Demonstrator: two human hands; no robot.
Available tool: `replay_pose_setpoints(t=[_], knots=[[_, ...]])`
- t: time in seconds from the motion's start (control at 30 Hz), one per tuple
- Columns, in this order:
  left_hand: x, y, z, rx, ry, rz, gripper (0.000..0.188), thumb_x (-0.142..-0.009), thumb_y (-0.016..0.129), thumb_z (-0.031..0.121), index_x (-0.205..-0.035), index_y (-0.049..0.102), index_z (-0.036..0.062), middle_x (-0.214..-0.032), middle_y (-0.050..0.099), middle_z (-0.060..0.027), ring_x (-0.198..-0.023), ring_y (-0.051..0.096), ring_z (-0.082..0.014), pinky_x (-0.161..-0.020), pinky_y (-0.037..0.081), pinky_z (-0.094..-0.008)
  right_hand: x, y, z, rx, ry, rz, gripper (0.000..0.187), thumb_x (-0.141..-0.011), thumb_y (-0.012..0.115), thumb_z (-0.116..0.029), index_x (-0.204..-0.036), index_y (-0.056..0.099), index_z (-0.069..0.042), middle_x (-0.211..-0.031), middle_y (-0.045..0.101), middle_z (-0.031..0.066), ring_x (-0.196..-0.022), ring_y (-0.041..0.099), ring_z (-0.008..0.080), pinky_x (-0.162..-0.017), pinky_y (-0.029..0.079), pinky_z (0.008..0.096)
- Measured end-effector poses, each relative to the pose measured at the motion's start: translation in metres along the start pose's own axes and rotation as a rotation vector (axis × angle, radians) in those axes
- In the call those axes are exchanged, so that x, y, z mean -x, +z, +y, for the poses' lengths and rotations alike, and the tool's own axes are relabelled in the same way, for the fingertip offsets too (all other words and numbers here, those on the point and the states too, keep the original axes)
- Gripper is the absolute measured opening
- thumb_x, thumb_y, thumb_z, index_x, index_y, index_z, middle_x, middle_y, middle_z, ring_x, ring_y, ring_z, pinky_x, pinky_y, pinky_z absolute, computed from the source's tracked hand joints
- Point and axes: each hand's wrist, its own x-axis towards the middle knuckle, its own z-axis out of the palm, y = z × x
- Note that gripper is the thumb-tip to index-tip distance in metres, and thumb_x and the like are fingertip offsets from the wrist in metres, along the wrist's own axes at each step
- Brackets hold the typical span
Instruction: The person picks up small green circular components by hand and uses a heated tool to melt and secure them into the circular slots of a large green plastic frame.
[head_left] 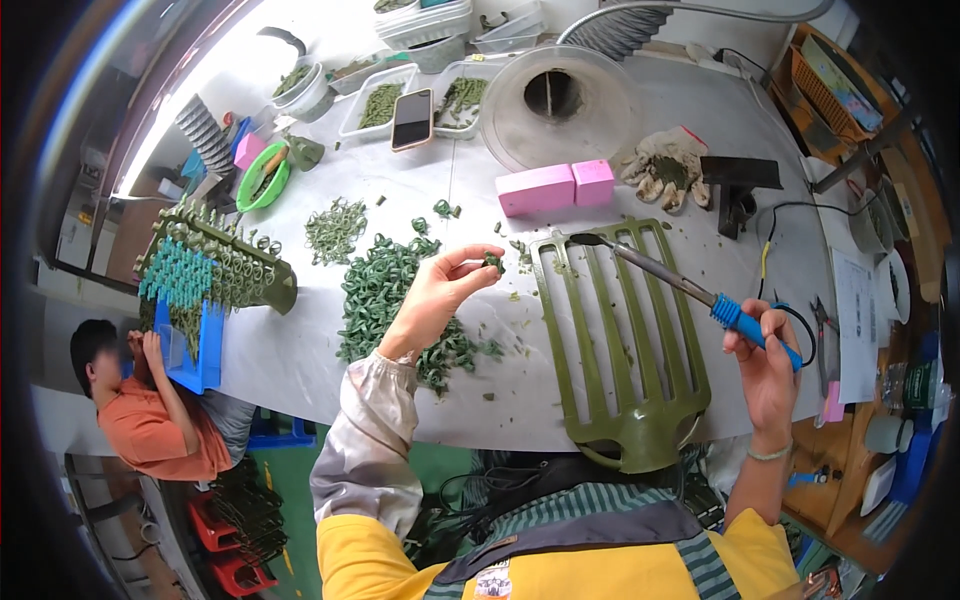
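Green floor shows past the pale grey table, with a co-worker well out beyond my left hand. Between that hand and my right hand, held well apart, lies a slotted green frame, likely stiff. The right wraps the handle of a blue-handled iron, safest held there since its tip may be hot. The left pinches a small green piece, probably light and brittle, best held by its edges.

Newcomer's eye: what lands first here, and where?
The big green slotted frame at the near edge of the table, with the blue-handled tool in the right hand angled over it. Left of it lies a heap of green pieces, partly hidden by the left hand. Beyond the frame sit two pink blocks.
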Motion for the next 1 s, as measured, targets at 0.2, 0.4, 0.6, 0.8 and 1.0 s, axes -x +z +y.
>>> replay_pose_setpoints(t=[0.2, 0.4, 0.6, 0.8, 1.0], knots=[[-0.028, 0.015, -0.023, -0.417, 0.297, 0.075, 0.027, -0.089, 0.069, 0.006, -0.116, 0.069, 0.0070, -0.109, 0.069, -0.0026, -0.105, 0.061, -0.0125, -0.086, 0.050, -0.0260, 0.003, 0.001, 0.014, 0.178, -0.080, 0.094, 0.036, -0.104, 0.045, -0.028, -0.108, 0.062, 0.004, -0.109, 0.061, 0.0132, -0.087, 0.066, 0.0210, -0.083, 0.055, 0.0326], [-0.048, 0.027, -0.037, -0.665, 0.456, 0.142, 0.027, -0.084, 0.071, 0.005, -0.111, 0.069, 0.0065, -0.106, 0.070, -0.0090, -0.101, 0.064, -0.0246, -0.089, 0.050, -0.0346, 0.008, 0.008, 0.021, 0.134, -0.022, 0.175, 0.030, -0.103, 0.051, -0.023, -0.105, 0.063, 0.004, -0.108, 0.063, 0.0125, -0.085, 0.068, 0.0189, -0.082, 0.057, 0.0319], [-0.047, 0.027, -0.031, -0.771, 0.455, 0.144, 0.030, -0.082, 0.074, 0.007, -0.112, 0.070, 0.0090, -0.104, 0.071, -0.0073, -0.099, 0.065, -0.0216, -0.088, 0.050, -0.0328, -0.002, 0.023, 0.031, 0.167, 0.026, 0.199, 0.026, -0.101, 0.053, -0.018, -0.103, 0.064, 0.005, -0.097, 0.067, 0.0107, -0.080, 0.070, 0.0191, -0.075, 0.060, 0.0313], [-0.044, 0.027, -0.024, -0.768, 0.495, 0.151, 0.029, -0.082, 0.073, 0.003, -0.111, 0.071, 0.0083, -0.104, 0.071, -0.0087, -0.099, 0.066, -0.0245, -0.089, 0.050, -0.0335, -0.016, 0.037, 0.046, 0.204, 0.017, 0.212, 0.027, -0.101, 0.053, -0.016, -0.098, 0.066, 0.008, -0.094, 0.065, 0.0096, -0.077, 0.071, 0.0192, -0.071, 0.061, 0.0306], [-0.047, 0.026, -0.025, -0.818, 0.531, 0.114, 0.029, -0.082, 0.072, 0.002, -0.111, 0.071, 0.0073, -0.106, 0.071, -0.0093, -0.101, 0.066, -0.0261, -0.089, 0.051, -0.0347, -0.022, 0.044, 0.054, 0.176, 0.042, 0.185, 0.028, -0.101, 0.052, -0.016, -0.098, 0.066, 0.008, -0.094, 0.064, 0.0094, -0.078, 0.071, 0.0195, -0.072, 0.061, 0.0309]])
